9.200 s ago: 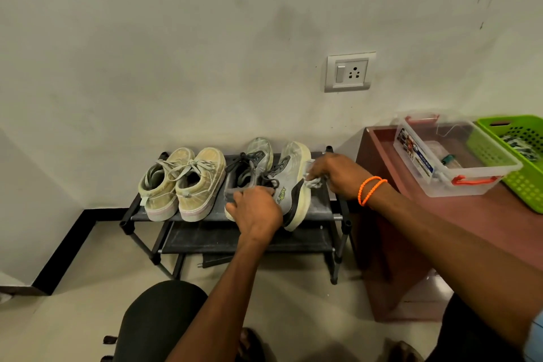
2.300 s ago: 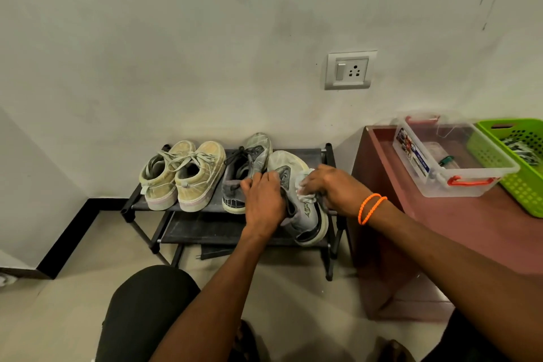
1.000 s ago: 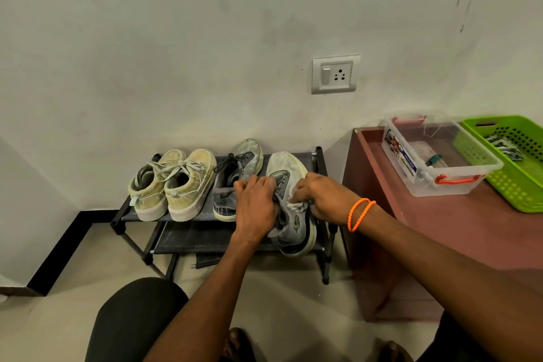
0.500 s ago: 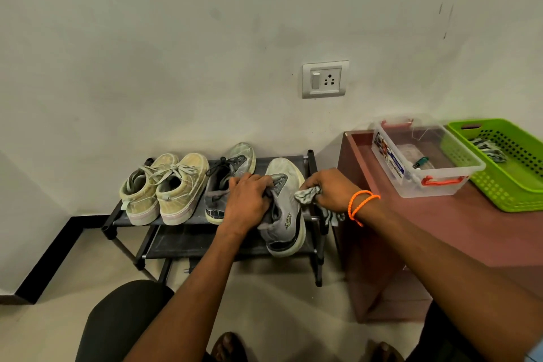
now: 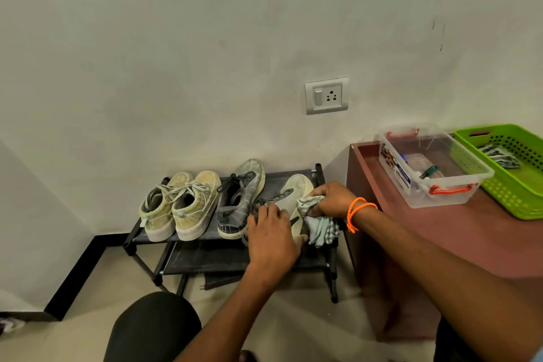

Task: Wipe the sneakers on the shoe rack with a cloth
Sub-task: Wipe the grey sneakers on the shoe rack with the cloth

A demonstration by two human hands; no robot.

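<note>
My left hand (image 5: 271, 239) lies over the heel end of the grey sneaker (image 5: 296, 194) at the right end of the shoe rack (image 5: 293, 175), fingers curled over its collar and laces, gripping it. The sneaker is tipped on its side, so its pale sole faces up and toward the wall. My right hand (image 5: 330, 200) grips a bunched checked cloth (image 5: 318, 222), fingers curled round it, and presses the wad against the sneaker's right side; the loose end of the cloth hangs down past the front edge of the top shelf. Two orange bands (image 5: 357, 211) sit on my right wrist.

The sneaker's mate (image 5: 239, 198) stands upright just to its left on the same top shelf, toe toward the wall, laces loose. Left of that, a pair of yellowish sneakers (image 5: 179, 206) stand side by side, touching each other, heels toward me. The lower shelf (image 5: 205, 258) of the rack is dark, and I cannot tell what the flat thing under its front edge is.

To the right of the rack stands a reddish-brown cabinet (image 5: 440, 232). On its top sit a clear plastic box (image 5: 435, 167) with red handles and small items inside, and a green basket (image 5: 511, 167) just beside it. A wall socket (image 5: 326, 95) is on the wall above the rack. My dark-clothed knee (image 5: 152, 329) shows at the bottom
</note>
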